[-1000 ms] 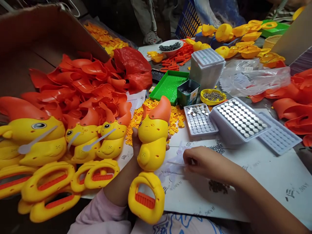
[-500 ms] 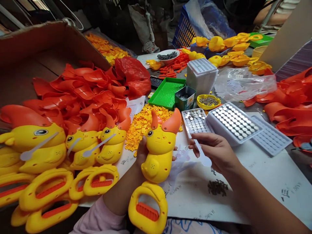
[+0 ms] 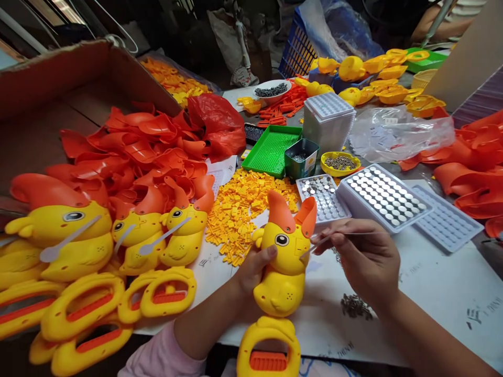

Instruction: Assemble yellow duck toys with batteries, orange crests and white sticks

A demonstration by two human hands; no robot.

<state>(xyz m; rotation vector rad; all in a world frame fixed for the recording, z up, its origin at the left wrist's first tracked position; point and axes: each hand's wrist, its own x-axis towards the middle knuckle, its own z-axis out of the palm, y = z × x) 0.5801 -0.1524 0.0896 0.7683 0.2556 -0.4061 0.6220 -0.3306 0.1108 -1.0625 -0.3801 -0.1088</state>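
My left hand point(image 3: 251, 269) is wrapped round the side of a yellow toy duck point(image 3: 280, 290) with an orange crest and a ring handle below. The duck stands upright in front of me, its eye and face turned partly right. Between the fingertips of my right hand point(image 3: 365, 259) is a small white plastic spoon point(image 3: 321, 242), seen nearly edge-on. Its thin end meets the duck's face near the mouth slot; whether it sits inside cannot be made out. To the left lie several similar ducks point(image 3: 183, 235), some with white spoons sticking out of their faces.
Orange crest pieces point(image 3: 129, 141) are heaped beside a cardboard box point(image 3: 58, 99). Small yellow parts point(image 3: 236, 209) lie behind the duck. Trays of silver discs point(image 3: 387, 196), a green tray point(image 3: 273, 149) and a yellow bowl of screws point(image 3: 340, 162) stand beyond. Loose screws point(image 3: 356, 306) lie near my right forearm.
The duck has moved right and turned, so its face now points more to the right. My right hand has turned the spoon edge-on and brought its thin end against the duck's face.
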